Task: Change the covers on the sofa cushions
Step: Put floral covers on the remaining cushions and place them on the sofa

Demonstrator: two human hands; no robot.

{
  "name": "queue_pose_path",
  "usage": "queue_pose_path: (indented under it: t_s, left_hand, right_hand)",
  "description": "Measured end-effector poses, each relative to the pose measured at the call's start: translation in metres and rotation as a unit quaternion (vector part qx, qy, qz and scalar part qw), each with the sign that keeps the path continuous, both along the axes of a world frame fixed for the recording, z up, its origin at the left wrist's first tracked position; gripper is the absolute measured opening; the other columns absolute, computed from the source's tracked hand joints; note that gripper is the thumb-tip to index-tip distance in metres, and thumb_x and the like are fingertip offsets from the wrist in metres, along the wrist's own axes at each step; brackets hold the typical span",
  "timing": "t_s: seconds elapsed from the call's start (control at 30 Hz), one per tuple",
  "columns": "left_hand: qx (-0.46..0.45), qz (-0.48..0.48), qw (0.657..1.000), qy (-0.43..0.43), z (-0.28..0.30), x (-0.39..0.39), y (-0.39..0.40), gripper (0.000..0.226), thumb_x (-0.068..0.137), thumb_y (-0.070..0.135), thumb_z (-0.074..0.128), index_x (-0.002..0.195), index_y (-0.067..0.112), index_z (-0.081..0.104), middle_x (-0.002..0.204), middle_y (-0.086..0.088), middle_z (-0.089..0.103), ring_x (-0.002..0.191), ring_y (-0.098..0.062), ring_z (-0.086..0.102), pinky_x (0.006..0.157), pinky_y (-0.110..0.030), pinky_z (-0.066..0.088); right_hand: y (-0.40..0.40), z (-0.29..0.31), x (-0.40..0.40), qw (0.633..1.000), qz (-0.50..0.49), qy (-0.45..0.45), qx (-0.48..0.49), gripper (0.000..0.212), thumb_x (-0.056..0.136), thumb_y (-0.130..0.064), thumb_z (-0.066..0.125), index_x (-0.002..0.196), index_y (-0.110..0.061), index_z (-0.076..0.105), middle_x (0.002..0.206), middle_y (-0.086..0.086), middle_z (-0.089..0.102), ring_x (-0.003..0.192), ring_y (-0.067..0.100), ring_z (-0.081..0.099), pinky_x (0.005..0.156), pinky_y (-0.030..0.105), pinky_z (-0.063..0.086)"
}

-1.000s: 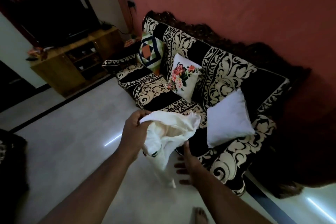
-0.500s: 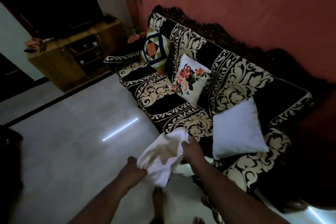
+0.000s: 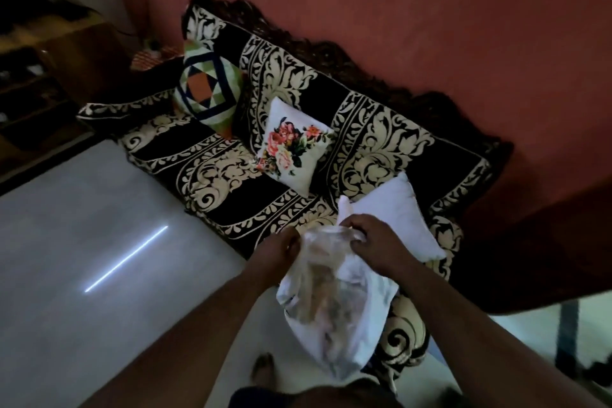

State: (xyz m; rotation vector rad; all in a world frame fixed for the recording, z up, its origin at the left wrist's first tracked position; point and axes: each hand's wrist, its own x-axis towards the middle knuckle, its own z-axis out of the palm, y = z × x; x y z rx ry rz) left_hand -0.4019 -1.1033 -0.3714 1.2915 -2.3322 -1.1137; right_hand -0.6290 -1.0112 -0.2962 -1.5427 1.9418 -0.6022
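The left hand [image 3: 281, 250] and right hand [image 3: 371, 242] each pinch the top edge of the white cover [image 3: 334, 305], hanging before the sofa [image 3: 381, 142]; its print seems inside out. Keeping the mouth stretched wide should help it slide over the bare cushion [image 3: 397, 215] just behind.

Thin white cloth cover [image 3: 334, 301], glossy floor [image 3: 99, 242]

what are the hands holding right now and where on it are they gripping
Both hands hold a white cushion cover by its upper edge: the left hand grips the left side of that edge, the right hand the right, and the rest hangs down.
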Motion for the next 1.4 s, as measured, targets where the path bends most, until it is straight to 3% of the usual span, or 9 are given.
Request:
queue_pose_path:
  t_s: [0.23, 0.33, 0.5, 0.6, 0.67, 0.83, 1.1, 1.23, 1.4]
  left_hand:
    - [0.048, 0.159, 0.966, 0.199, 0.054, -0.011, -0.043, 0.038, 0.095, 0.045, 0.040, 0.093, 0.009, 0.052, 0.079, -0.008, 0.058, 0.071, -0.019, 0.052, 0.068, -0.040, 0.041]
    - [-0.082, 0.005, 0.996, 0.044, 0.064, -0.006, -0.060, 0.038, 0.089, 0.060, 0.063, 0.096, 0.025, 0.050, 0.075, 0.012, 0.056, 0.065, -0.010, 0.054, 0.056, -0.030, 0.038]
    - [-0.302, -0.071, 0.949, -0.057, 0.061, -0.001, -0.085, 0.032, 0.081, 0.039, 0.069, 0.110, 0.025, 0.068, 0.104, 0.004, 0.068, 0.094, -0.025, 0.065, 0.066, -0.032, 0.050]
    - [-0.220, 0.005, 0.975, -0.030, 0.057, -0.019, -0.084, 0.023, 0.087, 0.025, 0.066, 0.109, 0.020, 0.061, 0.100, -0.001, 0.066, 0.089, -0.027, 0.062, 0.065, -0.035, 0.050]
    - [-0.049, 0.070, 0.996, -0.024, 0.050, -0.034, -0.083, 0.017, 0.093, 0.028, 0.064, 0.101, 0.015, 0.057, 0.091, -0.004, 0.065, 0.085, -0.029, 0.064, 0.067, -0.037, 0.050]
    - [0.327, 0.086, 0.941, 0.010, 0.041, -0.070, -0.082, 0.027, 0.089, 0.037, 0.075, 0.101, 0.013, 0.069, 0.090, -0.011, 0.076, 0.080, -0.028, 0.075, 0.069, -0.041, 0.062]
    - [0.220, 0.072, 0.971, -0.066, 0.008, -0.168, -0.096, 0.045, 0.094, 0.051, 0.063, 0.085, 0.007, 0.063, 0.068, 0.000, 0.056, 0.058, -0.009, 0.050, 0.050, -0.021, 0.037]
    - [0.247, 0.107, 0.960, -0.081, -0.009, -0.205, -0.101, 0.023, 0.099, 0.037, 0.062, 0.094, 0.016, 0.069, 0.081, 0.000, 0.068, 0.069, -0.014, 0.064, 0.053, -0.017, 0.047]
    - [0.248, 0.155, 0.951, -0.099, -0.033, -0.216, -0.104, 0.016, 0.098, 0.034, 0.062, 0.092, 0.022, 0.071, 0.084, -0.003, 0.072, 0.077, -0.021, 0.070, 0.066, -0.031, 0.056]
  right_hand:
    - [0.002, -0.006, -0.030, 0.943, -0.120, 0.304, -0.058, 0.026, 0.087, -0.015, 0.064, 0.111, -0.025, 0.064, 0.099, 0.001, 0.057, 0.090, 0.026, 0.059, 0.068, 0.037, 0.048]
    - [-0.008, -0.011, -0.037, 0.954, -0.195, 0.220, -0.049, 0.017, 0.098, -0.030, 0.059, 0.110, -0.021, 0.067, 0.093, 0.002, 0.071, 0.089, 0.027, 0.066, 0.070, 0.036, 0.051]
    - [-0.020, -0.024, -0.046, 0.965, -0.243, 0.094, -0.039, 0.029, 0.102, -0.042, 0.052, 0.078, -0.026, 0.048, 0.065, -0.006, 0.048, 0.071, 0.024, 0.059, 0.058, 0.035, 0.033]
    - [-0.033, -0.031, -0.048, 0.969, -0.216, 0.118, -0.018, 0.037, 0.098, -0.056, 0.054, 0.079, -0.024, 0.047, 0.062, -0.003, 0.049, 0.061, 0.021, 0.054, 0.051, 0.034, 0.031]
    - [-0.042, -0.035, -0.052, 0.972, -0.185, 0.142, 0.018, 0.036, 0.092, -0.058, 0.062, 0.089, -0.024, 0.054, 0.070, -0.006, 0.053, 0.067, 0.018, 0.055, 0.052, 0.032, 0.032]
    - [-0.056, -0.066, -0.090, 0.974, -0.195, 0.091, 0.067, 0.020, 0.090, -0.044, 0.070, 0.095, -0.027, 0.060, 0.093, -0.004, 0.060, 0.086, 0.020, 0.061, 0.067, 0.032, 0.045]
    - [-0.062, -0.153, -0.180, 0.967, -0.166, -0.054, 0.183, 0.028, 0.090, -0.041, 0.073, 0.108, -0.022, 0.064, 0.096, -0.002, 0.065, 0.095, 0.021, 0.064, 0.078, 0.032, 0.051]
    - [-0.070, -0.199, -0.225, 0.940, -0.208, -0.143, 0.228, 0.057, 0.087, -0.051, 0.073, 0.130, -0.019, 0.055, 0.122, 0.009, 0.058, 0.109, 0.025, 0.060, 0.084, 0.032, 0.049]
    - [-0.090, -0.245, -0.284, 0.912, -0.335, 0.062, 0.229, 0.093, 0.083, -0.066, 0.067, 0.153, -0.018, 0.029, 0.152, 0.018, 0.037, 0.140, 0.039, 0.035, 0.106, 0.054, 0.040]
